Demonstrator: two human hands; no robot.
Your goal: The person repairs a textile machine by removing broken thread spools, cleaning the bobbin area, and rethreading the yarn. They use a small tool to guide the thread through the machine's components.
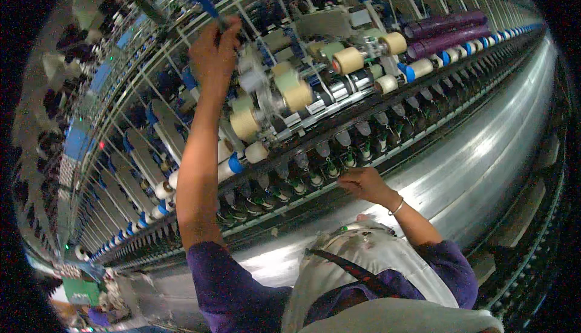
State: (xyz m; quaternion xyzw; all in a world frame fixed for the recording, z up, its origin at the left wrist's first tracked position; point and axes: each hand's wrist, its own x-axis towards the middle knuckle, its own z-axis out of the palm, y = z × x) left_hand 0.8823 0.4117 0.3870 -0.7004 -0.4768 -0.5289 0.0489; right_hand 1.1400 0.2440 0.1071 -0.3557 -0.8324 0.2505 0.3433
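Blue lever point(206, 3) in left hand point(213, 52)

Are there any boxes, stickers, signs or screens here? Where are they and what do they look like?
No boxes or screens show clearly.
Panels: blue, flat, on the machine frame at far left, too blurred to tell if they are signs.
Small lights: red and green dots on the frame at left.
Left hand reaches up to a blue piece; right hand is at the spindle row.

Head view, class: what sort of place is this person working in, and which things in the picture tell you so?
Most likely a textile spinning mill. A long spinning frame runs the picture's length, lined with rows of spindles and cream rollers. The left hand reaches up into it; the right hand rests by the spindles.
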